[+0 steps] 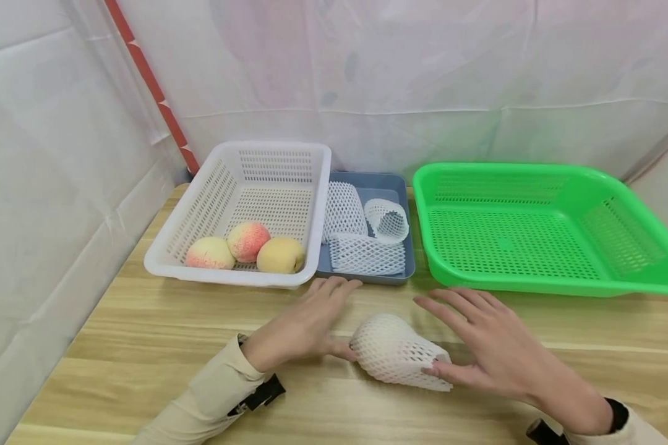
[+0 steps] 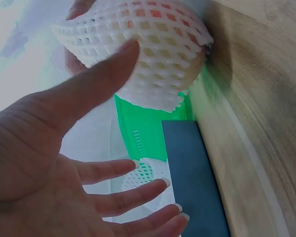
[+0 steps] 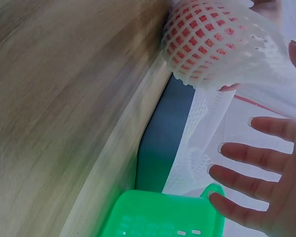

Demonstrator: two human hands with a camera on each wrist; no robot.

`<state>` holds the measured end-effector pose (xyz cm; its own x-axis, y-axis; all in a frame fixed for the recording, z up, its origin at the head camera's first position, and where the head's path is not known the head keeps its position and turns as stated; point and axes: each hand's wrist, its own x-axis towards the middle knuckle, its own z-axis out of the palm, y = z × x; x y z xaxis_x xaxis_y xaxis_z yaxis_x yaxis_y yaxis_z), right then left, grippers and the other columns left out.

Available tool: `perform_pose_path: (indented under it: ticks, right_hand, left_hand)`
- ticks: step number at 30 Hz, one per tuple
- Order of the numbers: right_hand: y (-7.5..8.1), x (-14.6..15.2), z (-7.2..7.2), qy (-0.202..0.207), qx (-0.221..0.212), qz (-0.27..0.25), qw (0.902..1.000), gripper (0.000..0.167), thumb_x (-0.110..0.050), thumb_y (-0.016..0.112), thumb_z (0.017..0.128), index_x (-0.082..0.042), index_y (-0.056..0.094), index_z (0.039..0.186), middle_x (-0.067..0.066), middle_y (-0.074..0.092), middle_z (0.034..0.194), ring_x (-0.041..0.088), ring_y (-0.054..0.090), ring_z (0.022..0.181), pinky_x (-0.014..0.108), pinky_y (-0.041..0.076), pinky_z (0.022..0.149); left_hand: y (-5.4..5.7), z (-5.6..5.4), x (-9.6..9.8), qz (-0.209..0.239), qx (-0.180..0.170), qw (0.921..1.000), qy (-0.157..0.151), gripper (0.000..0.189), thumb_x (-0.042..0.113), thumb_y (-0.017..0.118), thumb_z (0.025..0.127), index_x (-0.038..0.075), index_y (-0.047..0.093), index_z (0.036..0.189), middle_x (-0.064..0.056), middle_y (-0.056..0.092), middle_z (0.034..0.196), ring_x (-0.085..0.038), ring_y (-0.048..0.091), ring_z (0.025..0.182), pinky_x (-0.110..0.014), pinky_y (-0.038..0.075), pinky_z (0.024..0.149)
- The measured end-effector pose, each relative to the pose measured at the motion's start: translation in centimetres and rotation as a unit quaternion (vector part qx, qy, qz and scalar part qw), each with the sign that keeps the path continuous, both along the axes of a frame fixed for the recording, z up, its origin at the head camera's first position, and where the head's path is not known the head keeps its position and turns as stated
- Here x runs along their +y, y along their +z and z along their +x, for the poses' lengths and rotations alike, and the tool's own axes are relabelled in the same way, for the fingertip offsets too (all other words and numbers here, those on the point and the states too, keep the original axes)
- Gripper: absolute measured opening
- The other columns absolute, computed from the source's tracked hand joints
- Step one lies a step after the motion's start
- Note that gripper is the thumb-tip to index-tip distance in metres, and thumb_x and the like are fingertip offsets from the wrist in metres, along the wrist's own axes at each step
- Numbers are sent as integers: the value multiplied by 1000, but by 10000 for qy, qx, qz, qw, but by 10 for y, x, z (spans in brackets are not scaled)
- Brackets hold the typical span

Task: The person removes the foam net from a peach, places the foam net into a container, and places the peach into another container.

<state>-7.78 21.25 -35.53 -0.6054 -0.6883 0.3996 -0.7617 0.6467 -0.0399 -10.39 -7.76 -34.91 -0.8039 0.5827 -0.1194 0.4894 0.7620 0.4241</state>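
A peach in a white foam net sleeve (image 1: 386, 349) lies on the table between both hands; the sleeve's narrower, loose end points right. Red and yellow skin shows through the mesh in the wrist views. My left hand (image 1: 306, 321) is at its left side with fingers spread and extended, the thumb tip touching the net. On the other side, my right hand (image 1: 490, 346) also has its fingers spread, with the thumb at the sleeve's loose end. Neither hand curls around the peach. In the left wrist view the left thumb (image 2: 98, 79) lies against the netting.
Behind the left hand stands a white basket (image 1: 236, 278) with two reddish peaches and one yellow fruit (image 1: 281, 255). Beside it, a blue-grey tray (image 1: 378, 181) holds several foam net sleeves (image 1: 367, 254). A green basket (image 1: 534, 285) stands at the right. White sheeting hangs behind.
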Motion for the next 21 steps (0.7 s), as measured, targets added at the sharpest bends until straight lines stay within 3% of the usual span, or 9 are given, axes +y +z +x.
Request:
perform_pose_path:
  ticks: [5,9,13,18,21]
  right_hand:
    - [3,-4,2,276,141,-127,9994,79,-71,52,83,-13,52,137,5,58,127,27,55,112,46,41,93]
    - [0,-11,5,488,253,-234,9982,80,-71,55,81,-12,55,135,5,59,125,26,56,110,44,44,91]
    - [-11,-21,13,500,14,-202,9985,81,-66,65,77,-14,51,138,7,56,129,29,57,112,51,49,87]
    - [-26,-35,22,350,-427,-289,9981,85,-56,76,73,-18,46,142,10,49,137,30,56,114,52,51,82]
    - [-29,-40,23,270,-576,-353,9973,86,-51,80,71,-19,44,143,10,47,139,29,56,115,50,53,80]
  left_hand:
    - [0,-2,-1,-159,49,9997,165,107,44,86,65,9,30,149,-14,40,145,-32,39,131,-47,34,109]
    - [-1,-3,-1,-235,-138,9992,281,104,43,85,68,9,30,150,-14,41,145,-33,40,131,-49,33,109]
    - [-3,-3,0,-443,-302,9981,296,89,37,83,73,9,39,145,-13,47,140,-31,44,128,-49,38,105]
    - [-11,-4,3,-451,-633,9970,10,50,24,81,75,8,61,118,-5,61,109,-18,58,98,-32,51,83]
    - [-17,-7,4,-39,-1011,9943,-329,25,15,79,75,9,62,94,3,58,83,-8,54,75,-21,47,67]
